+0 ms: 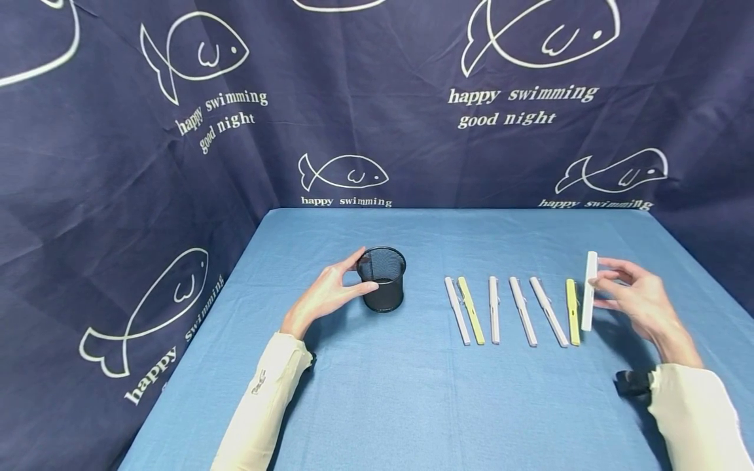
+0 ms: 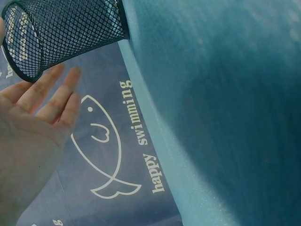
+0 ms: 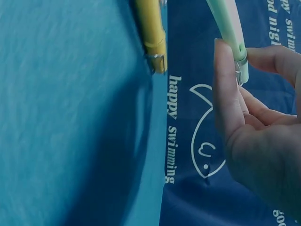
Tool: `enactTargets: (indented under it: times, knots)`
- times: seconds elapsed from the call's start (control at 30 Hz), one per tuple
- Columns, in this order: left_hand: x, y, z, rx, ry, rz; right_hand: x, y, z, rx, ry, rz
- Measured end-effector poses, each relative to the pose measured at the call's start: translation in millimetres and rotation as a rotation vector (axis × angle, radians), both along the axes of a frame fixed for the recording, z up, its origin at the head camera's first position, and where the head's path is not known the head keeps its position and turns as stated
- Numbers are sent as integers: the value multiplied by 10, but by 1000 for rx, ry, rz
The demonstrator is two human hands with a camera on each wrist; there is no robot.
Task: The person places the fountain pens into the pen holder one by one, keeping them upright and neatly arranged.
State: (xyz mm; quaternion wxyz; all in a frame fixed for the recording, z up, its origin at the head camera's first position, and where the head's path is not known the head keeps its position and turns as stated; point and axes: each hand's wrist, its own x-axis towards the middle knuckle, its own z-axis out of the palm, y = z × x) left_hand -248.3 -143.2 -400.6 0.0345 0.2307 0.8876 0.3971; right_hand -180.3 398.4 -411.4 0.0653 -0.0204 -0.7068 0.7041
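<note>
Two pale sleeves, the left sleeve (image 1: pixel 259 405) and the right sleeve (image 1: pixel 695 409), come in closest, along the bottom edge of the head view, with a dark device (image 1: pixel 633 383) at the right cuff. Beyond them spreads a blue cloth (image 1: pixel 389 392) over the table, and behind it hangs a navy curtain (image 1: pixel 412 131) printed with white fish and lettering. Six pens lie side by side across the right half of the cloth: a yellow pen (image 1: pixel 472 311) second from the left, another yellow pen (image 1: pixel 573 313) at the right end, and four pale lilac pens (image 1: pixel 493 311). This row lies between the black mesh cup (image 1: pixel 384 297), upright left of it, and the white pen (image 1: pixel 589 294), just right of it, which looks pale green in the right wrist view.

The right hand (image 1: pixel 639 297) reaches in from the right, thumb and fingers pinching the white pen, apparently raised off the cloth. The left hand (image 1: pixel 330 291) comes from the cup's left, thumb at the near rim and forefinger at the far side, gripping it between them; its other fingers extend loosely alongside.
</note>
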Motion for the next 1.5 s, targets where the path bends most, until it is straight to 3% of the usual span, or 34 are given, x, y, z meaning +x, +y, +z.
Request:
enactTargets:
  times: [0.37, 0.9, 1.23, 1.5]
  knots:
    - [8, -6, 1, 8, 0, -3, 9, -185, 123, -12, 72, -10]
    - [-3, -6, 5, 4, -15, -7, -58, -469, 190, -96, 266, 30]
    - [-5, -2, 12, 1, -9, -5, -80, -642, 266, 53, 293, 15]
    - [5, -1, 6, 8, 0, -4, -110, -752, 267, 78, 312, 21]
